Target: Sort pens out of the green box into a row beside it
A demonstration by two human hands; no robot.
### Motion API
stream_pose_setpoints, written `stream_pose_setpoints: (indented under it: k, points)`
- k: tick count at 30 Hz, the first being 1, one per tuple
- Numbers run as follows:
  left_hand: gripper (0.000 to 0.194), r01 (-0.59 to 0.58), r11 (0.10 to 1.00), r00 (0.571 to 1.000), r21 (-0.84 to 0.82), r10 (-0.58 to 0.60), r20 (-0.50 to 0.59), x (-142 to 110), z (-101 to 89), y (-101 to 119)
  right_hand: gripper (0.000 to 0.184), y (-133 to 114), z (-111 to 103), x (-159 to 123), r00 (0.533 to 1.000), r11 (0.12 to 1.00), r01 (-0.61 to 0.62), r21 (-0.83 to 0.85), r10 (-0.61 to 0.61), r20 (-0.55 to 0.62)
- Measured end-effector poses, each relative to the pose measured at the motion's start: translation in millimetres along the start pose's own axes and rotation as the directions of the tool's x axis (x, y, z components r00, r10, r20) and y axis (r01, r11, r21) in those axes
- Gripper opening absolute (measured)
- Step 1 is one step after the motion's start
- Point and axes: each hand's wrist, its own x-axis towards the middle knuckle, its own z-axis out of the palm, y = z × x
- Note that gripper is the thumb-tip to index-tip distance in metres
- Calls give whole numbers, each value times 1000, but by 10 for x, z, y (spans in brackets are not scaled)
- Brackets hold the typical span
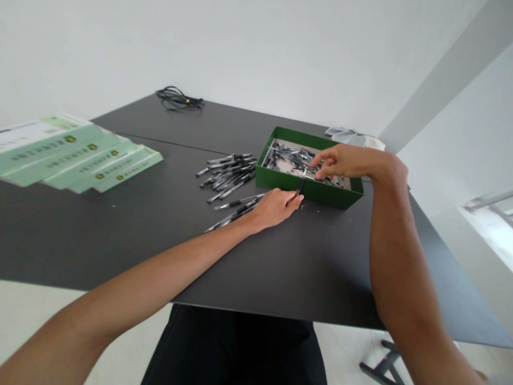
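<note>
Left hand [279, 206]: closed around one slim black-and-clear plastic pen [300, 185], near the box's near wall.
Right hand [339, 162]: curled over the box's right part; cannot tell whether it holds anything.
Green rectangular box [328, 195]: right of centre.
Loose black-and-clear pens [228, 174]: left of the box, on the dark grey tabletop [304, 262].

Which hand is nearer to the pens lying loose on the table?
Left. The left hand is beside the loose pens; the right hand is farther right, over the green box.
</note>
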Motion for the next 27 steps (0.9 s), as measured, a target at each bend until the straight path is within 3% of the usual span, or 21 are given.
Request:
stream_pose_setpoints:
  k: [5, 11, 15, 20, 27]
  points:
    - [47, 1, 1000, 1000, -11, -1, 5, -4, -15, 15, 51, 364, -17, 93, 995, 993, -92, -78, 88, -53]
    - [46, -10, 1000, 1000, -11, 10, 6, -2, -18, -2, 45, 621, 142, 325, 983, 982, -148, -117, 133, -124]
    - [46, -13, 1000, 1000, -5, 13, 8, -3, -15, -10, 40, 653, 310, 508, 986, 986, -110, -129, 92, -139]
    - [47, 9, 1000, 1000, 12, -9, 10, -1, -16, 12, 50, 644, 502, 681, 992, 988, -37, -148, 19, -126]
    - [47, 7, 1000, 1000, 25, -7, 11, 3, -4, 17, 52, 634, 648, 806, 995, 965, -48, -260, 22, -101]
